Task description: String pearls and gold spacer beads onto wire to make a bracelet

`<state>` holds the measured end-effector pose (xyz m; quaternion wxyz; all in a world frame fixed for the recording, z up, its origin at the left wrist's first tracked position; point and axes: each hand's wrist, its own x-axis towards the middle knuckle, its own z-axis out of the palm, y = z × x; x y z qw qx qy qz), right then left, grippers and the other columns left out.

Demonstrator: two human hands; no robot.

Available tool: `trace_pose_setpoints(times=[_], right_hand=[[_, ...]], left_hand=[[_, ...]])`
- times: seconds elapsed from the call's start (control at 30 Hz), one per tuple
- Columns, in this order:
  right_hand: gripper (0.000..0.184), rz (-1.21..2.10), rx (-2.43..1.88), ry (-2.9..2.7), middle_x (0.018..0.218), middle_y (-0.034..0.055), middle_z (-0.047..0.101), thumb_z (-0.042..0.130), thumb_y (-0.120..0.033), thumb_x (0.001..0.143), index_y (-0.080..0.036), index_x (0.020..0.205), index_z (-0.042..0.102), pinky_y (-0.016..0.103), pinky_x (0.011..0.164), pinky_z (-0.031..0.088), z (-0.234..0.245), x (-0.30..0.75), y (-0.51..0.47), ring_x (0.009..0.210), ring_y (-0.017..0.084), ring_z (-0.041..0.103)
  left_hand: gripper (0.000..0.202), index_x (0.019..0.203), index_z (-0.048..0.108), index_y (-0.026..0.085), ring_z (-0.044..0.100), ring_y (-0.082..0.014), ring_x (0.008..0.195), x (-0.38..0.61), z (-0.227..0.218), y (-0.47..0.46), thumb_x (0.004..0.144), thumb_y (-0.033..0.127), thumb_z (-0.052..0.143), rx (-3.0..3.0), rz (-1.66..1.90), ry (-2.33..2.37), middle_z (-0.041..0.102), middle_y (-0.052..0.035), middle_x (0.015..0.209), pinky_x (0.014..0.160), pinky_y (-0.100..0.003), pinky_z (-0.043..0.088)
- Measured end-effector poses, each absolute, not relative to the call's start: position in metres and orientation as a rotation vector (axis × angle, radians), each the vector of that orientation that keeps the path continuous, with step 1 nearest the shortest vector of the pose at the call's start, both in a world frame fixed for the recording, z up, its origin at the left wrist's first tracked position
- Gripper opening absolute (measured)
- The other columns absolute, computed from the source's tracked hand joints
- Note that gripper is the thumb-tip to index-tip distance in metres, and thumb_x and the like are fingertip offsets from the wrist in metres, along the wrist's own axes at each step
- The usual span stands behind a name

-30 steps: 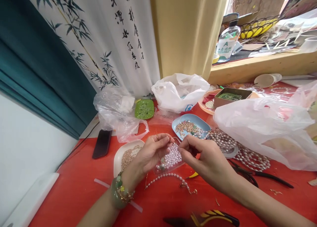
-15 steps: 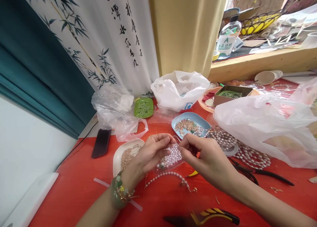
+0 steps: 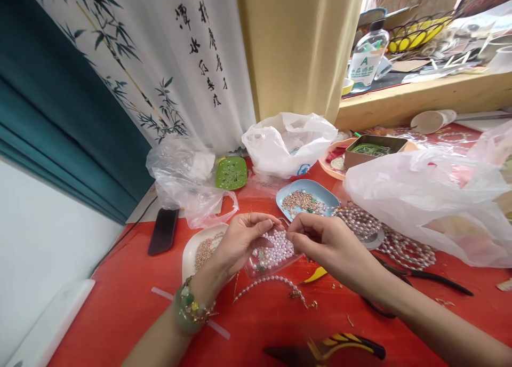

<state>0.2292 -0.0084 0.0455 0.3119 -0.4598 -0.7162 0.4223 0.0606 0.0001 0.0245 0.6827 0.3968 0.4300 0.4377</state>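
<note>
My left hand (image 3: 250, 239) and my right hand (image 3: 318, 236) meet fingertip to fingertip above a clear tray (image 3: 252, 268) of white pearl beads (image 3: 280, 249). Thumb and fingers of each hand are pinched together; whatever sits between them is too small to make out. Below the tray lies a pearl bead strand (image 3: 266, 281) with gold-coloured findings at its right end. A white dish (image 3: 190, 257) of small gold beads stands partly behind my left hand and wrist. Beyond my hands is a blue dish (image 3: 308, 185) holding gold beads and chain.
Black-and-yellow pliers (image 3: 352, 345) lie at the front, black-handled pliers (image 3: 440, 281) at the right. Pearl strands (image 3: 408, 249) are heaped beside a plastic bag (image 3: 424, 196). A phone (image 3: 163, 231) lies at left, a green dish (image 3: 231, 173) at the back. A yellow-handled tool (image 3: 316, 274) is under my right hand.
My hands have drifted slightly up and left, still pinched close together. More of the yellow-handled tool and the clear tray now shows beneath them.
</note>
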Motion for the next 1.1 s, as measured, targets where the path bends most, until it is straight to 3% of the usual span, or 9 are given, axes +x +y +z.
trace_pose_setpoints(times=[0.13,0.33,0.57,0.73,0.87,1.1], right_hand=[[0.016,1.299,-1.148,-1.817,0.054,-0.003,0.048,0.047,-0.025,0.079,-0.017,0.066,0.052,0.022,0.046,0.035,0.041,0.23,-0.004,0.049,0.01,0.044],[0.021,1.489,-1.02,-1.719,0.057,-0.0026,0.048,0.049,-0.033,0.081,-0.016,0.068,0.051,0.022,0.048,0.036,0.031,0.232,0.001,0.05,0.009,0.045],[0.018,1.597,-0.906,-1.612,0.061,-0.0024,0.053,0.054,-0.031,0.08,-0.016,0.07,0.054,0.022,0.054,0.041,0.031,0.231,0.006,0.055,0.008,0.05],[0.018,1.613,-0.877,-1.55,0.063,-0.0014,0.057,0.058,-0.031,0.078,-0.015,0.07,0.057,0.022,0.058,0.043,0.028,0.234,0.01,0.058,0.008,0.053],[0.016,1.644,-0.831,-1.447,0.065,-0.0017,0.058,0.058,-0.031,0.079,-0.017,0.072,0.057,0.022,0.06,0.045,0.021,0.237,0.012,0.061,0.009,0.055],[0.017,1.59,-0.836,-1.532,0.069,0.0008,0.061,0.059,-0.033,0.078,-0.018,0.072,0.06,0.025,0.064,0.045,0.018,0.238,0.012,0.067,0.012,0.057]], left_hand=[[0.014,0.071,0.072,0.015,0.056,-0.0094,0.061,0.061,0.027,-0.001,0.064,0.027,0.072,0.948,1.011,0.982,0.066,-0.0042,0.068,0.051,-0.016,0.044],[0.016,0.076,0.073,0.017,0.054,-0.0084,0.058,0.058,0.026,0.0,0.065,0.029,0.071,1.096,1.034,1.087,0.068,-0.0046,0.073,0.054,-0.017,0.044],[0.026,0.096,0.068,0.02,0.057,-0.0117,0.069,0.053,0.033,0.001,0.073,0.03,0.064,1.247,1.069,1.041,0.068,-0.0047,0.082,0.063,-0.021,0.047],[0.016,0.083,0.07,0.018,0.059,-0.014,0.074,0.042,0.037,0.009,0.067,0.021,0.067,1.406,1.065,1.253,0.068,-0.004,0.081,0.067,-0.022,0.044],[0.005,0.067,0.07,0.017,0.058,-0.0146,0.065,0.029,0.032,0.016,0.067,0.017,0.064,1.663,0.702,1.37,0.068,-0.0037,0.069,0.061,-0.023,0.042],[0.012,0.072,0.07,0.018,0.059,-0.0149,0.061,0.028,0.024,0.013,0.069,0.016,0.058,1.876,0.478,1.244,0.068,-0.0029,0.069,0.057,-0.022,0.04]])
